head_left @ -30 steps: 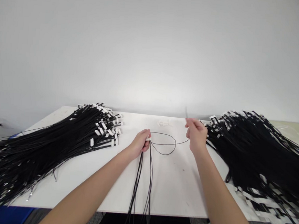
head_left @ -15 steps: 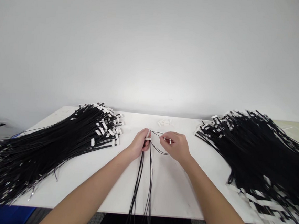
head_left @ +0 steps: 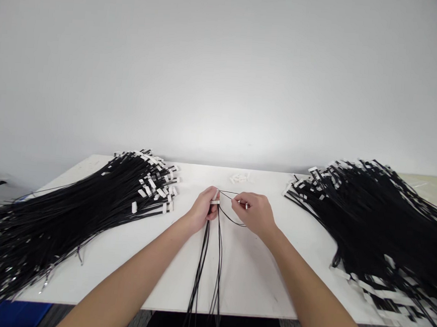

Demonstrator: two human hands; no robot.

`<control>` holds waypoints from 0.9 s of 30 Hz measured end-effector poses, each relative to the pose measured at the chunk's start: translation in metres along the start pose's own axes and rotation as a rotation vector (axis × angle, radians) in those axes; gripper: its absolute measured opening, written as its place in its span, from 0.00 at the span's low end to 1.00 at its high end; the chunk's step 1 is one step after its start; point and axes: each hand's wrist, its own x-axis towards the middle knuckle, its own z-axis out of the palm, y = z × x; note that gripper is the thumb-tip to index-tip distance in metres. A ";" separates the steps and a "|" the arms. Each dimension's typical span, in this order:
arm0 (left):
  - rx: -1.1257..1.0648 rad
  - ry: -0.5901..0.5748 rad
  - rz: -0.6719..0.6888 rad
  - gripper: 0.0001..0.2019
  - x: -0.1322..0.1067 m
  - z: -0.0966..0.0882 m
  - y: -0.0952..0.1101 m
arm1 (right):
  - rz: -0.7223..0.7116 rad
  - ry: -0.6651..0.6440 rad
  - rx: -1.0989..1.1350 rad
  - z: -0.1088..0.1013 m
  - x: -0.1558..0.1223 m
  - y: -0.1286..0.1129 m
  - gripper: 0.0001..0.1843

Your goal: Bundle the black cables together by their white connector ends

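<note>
My left hand [head_left: 203,209] is closed around the top of a small bundle of black cables [head_left: 207,263] with a white connector at the fingertips; the cables hang down over the table's front edge. My right hand [head_left: 254,212] sits just to the right, fingers pinched on the end of a thin black wire [head_left: 233,219] that loops from the bundle. The two hands are almost touching, over the middle of the white table [head_left: 255,272].
A large heap of black cables with white connectors [head_left: 86,203] covers the left of the table. A similar heap [head_left: 373,221] covers the right. A few small white pieces [head_left: 240,177] lie near the far edge. A plain wall stands behind.
My right hand came in from the right heap with a wire end and now sits close beside my left hand. The wire loop has shrunk. My left hand has stayed put.
</note>
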 end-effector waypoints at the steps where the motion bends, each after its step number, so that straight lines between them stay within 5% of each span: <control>1: 0.003 0.000 0.000 0.14 0.000 0.000 0.000 | 0.011 -0.010 0.023 -0.001 0.001 0.000 0.09; 7: 0.022 -0.025 0.000 0.15 0.000 0.000 0.000 | -0.038 0.022 0.016 0.001 0.001 0.004 0.09; 14: 0.041 -0.080 0.018 0.16 -0.002 0.000 -0.001 | -0.308 0.212 -0.297 0.019 -0.003 0.014 0.11; 27: 0.065 -0.100 0.025 0.15 -0.003 0.001 -0.002 | -0.331 0.240 -0.314 0.024 -0.006 0.014 0.11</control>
